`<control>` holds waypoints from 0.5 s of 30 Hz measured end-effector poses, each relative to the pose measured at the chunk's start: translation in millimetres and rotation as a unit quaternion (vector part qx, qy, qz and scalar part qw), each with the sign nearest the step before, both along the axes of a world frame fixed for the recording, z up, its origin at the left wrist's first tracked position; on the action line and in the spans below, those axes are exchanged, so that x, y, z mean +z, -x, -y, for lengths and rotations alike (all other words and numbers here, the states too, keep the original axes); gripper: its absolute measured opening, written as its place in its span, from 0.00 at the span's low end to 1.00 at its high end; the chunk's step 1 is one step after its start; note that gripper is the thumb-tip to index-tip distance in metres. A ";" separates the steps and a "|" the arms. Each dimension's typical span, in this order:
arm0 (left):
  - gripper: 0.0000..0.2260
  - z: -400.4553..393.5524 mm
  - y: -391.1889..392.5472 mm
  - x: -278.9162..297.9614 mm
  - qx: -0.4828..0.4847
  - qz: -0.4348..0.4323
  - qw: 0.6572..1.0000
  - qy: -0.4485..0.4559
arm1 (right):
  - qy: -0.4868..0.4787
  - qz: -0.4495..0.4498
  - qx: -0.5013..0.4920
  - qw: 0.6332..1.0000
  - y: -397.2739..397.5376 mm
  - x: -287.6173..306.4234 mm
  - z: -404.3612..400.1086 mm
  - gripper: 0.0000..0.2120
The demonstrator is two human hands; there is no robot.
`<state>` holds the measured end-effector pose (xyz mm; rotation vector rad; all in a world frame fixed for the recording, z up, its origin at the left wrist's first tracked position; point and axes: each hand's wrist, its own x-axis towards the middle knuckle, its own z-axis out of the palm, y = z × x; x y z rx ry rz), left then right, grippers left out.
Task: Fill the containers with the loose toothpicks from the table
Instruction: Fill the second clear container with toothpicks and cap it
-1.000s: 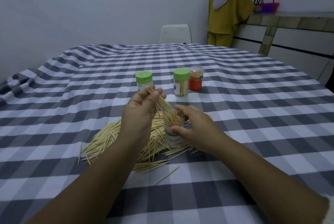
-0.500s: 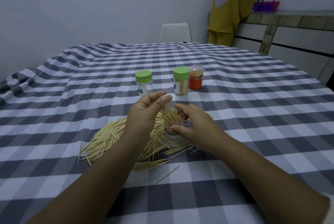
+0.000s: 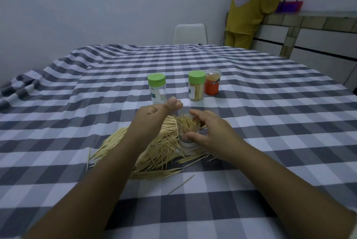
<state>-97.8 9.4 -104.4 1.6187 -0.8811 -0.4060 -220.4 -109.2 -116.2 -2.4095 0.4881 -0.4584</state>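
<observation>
Partly hidden jar [image 3: 188, 143], right hand [image 3: 210, 135] gripping

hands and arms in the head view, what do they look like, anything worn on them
Both forearms are bare from the bottom edge of the frame up to the left hand and the right hand. No rings, watch or gloves show. A sliver of pale cloth, perhaps a sleeve edge, sits at the bottom right corner by the right arm. Fingernails look short and unpainted.

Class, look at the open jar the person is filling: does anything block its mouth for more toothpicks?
No lid is on the open jar. The right hand grips its side; only toothpicks already inside crowd the mouth.
</observation>
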 end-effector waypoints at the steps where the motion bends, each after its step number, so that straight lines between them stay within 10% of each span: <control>1: 0.19 -1.5 -3.4 -0.7 0.001 0.007 1.000 -0.008 | 0.001 -0.002 0.000 1.000 0.0 0.3 0.2 0.33; 5: 0.17 -5.4 -18.5 -5.9 0.026 0.122 0.982 -0.140 | 0.008 -0.012 0.000 1.000 0.5 1.8 0.9 0.34; 15: 0.19 8.7 -27.4 -22.9 0.023 0.430 0.787 -0.441 | 0.005 -0.020 0.001 1.000 1.9 4.3 -0.1 0.34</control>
